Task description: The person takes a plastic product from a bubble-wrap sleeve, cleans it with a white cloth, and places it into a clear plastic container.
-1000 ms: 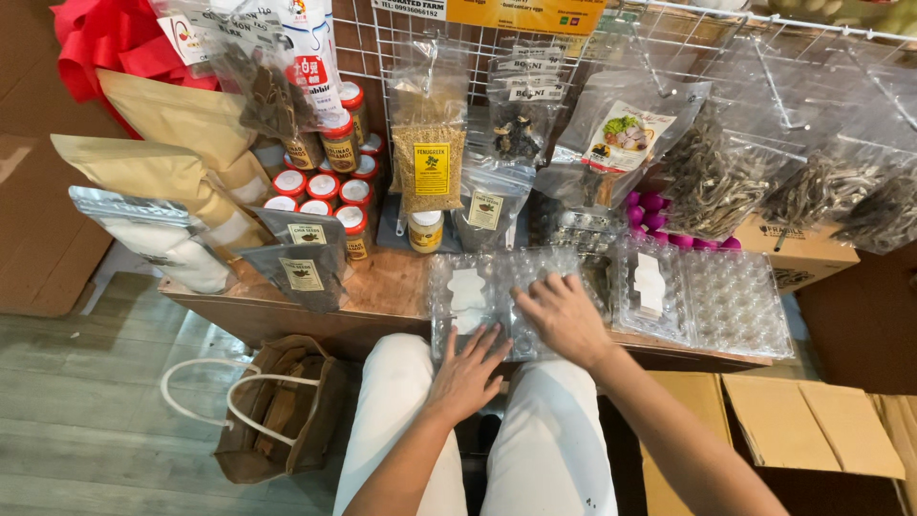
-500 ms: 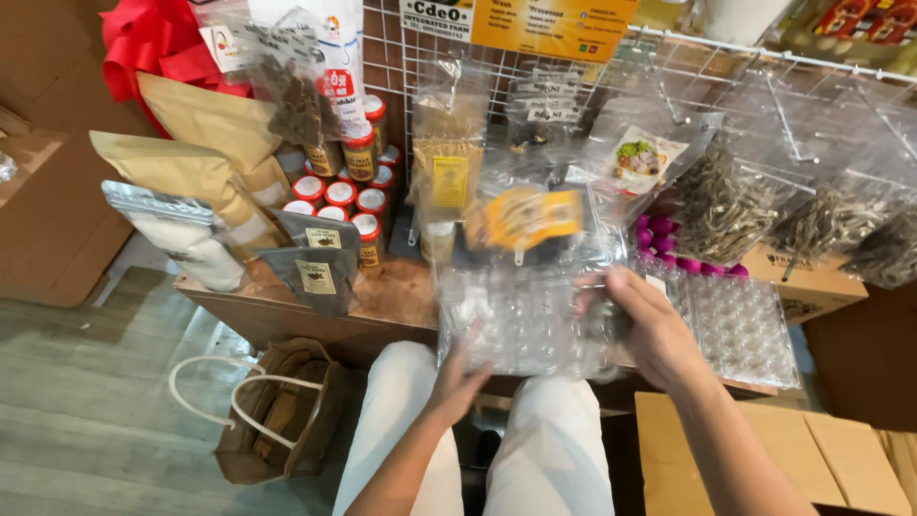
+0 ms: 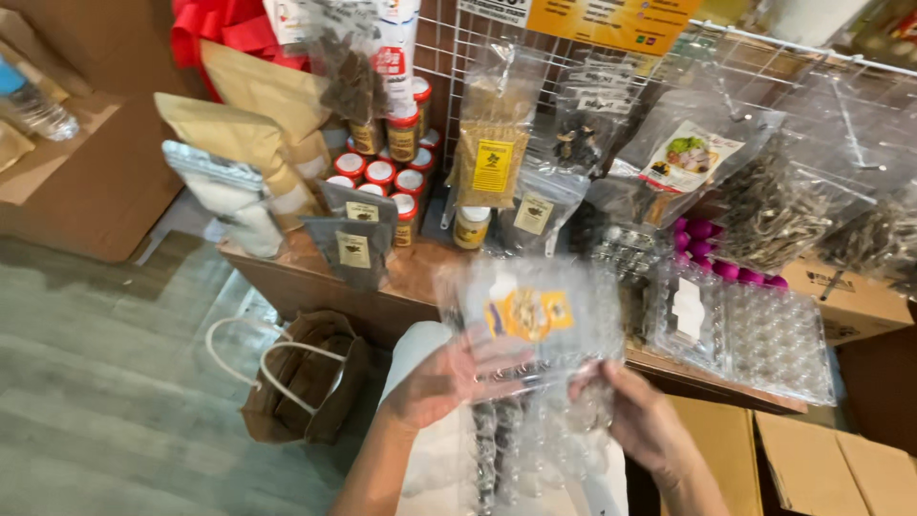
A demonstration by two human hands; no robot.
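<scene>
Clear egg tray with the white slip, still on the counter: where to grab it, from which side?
Take the clear egg tray by its near front rim, coming from the person's side. It lies flat; hanging bags crowd the back, and another tray overlaps its left edge.

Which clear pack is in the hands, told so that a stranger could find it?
Below the wire rack and wooden shelf, both hands lift a clear plastic pack over the lap. Unlike the clear tray on the shelf, it bears a yellow label.

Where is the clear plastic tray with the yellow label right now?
Head view, lower centre: the clear plastic tray is held between left hand and right hand, above the lap, before the wooden shelf.
</scene>
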